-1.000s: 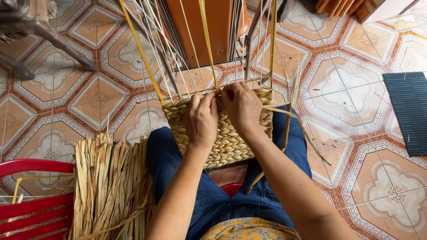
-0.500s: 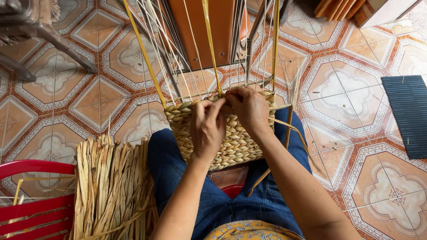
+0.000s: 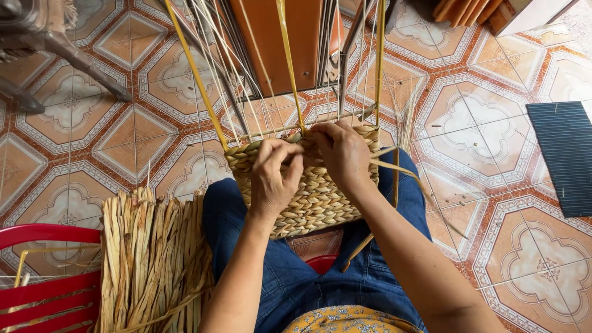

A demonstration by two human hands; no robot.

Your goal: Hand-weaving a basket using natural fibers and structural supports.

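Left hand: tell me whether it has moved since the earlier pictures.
Yes, slightly. Against the woven basket on the lap, the left hand has crept up towards the top edge, closer to the right hand; its fingers are now curled at the rim.

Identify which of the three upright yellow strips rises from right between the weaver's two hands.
The middle yellow strip: its base meets the basket rim between both hands; the others stand left and right.

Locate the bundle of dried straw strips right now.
In the head view the bundle of dried straw strips lies at lower left, on the floor beside the person's left knee in blue jeans, with the red plastic chair on its other side.
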